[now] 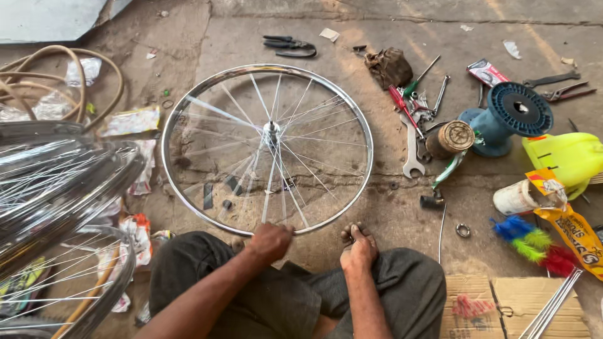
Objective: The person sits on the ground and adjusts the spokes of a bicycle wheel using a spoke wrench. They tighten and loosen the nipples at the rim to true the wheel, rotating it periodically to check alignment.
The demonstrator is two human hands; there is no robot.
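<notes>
A chrome bicycle wheel (pixel 188 110) with thin spokes and a centre hub (pixel 271 130) lies flat on the concrete floor in front of me. My left hand (pixel 269 242) is closed on its near rim, where several spokes meet it. My right hand (pixel 359 250) rests just outside the rim to the right, fingers curled down over what look like my toes. Whether it holds anything is hidden. My dark trousers (pixel 402 285) fill the bottom of the view.
Stacked chrome rims (pixel 56 182) stand at the left, with tan tubing (pixel 75 69) behind them. Spanners and screwdrivers (pixel 411 119), pliers (pixel 289 45), a blue spool (pixel 518 113), a yellow container (pixel 565 154), a colourful duster (pixel 531 242) and a cardboard box (pixel 502 307) lie at the right.
</notes>
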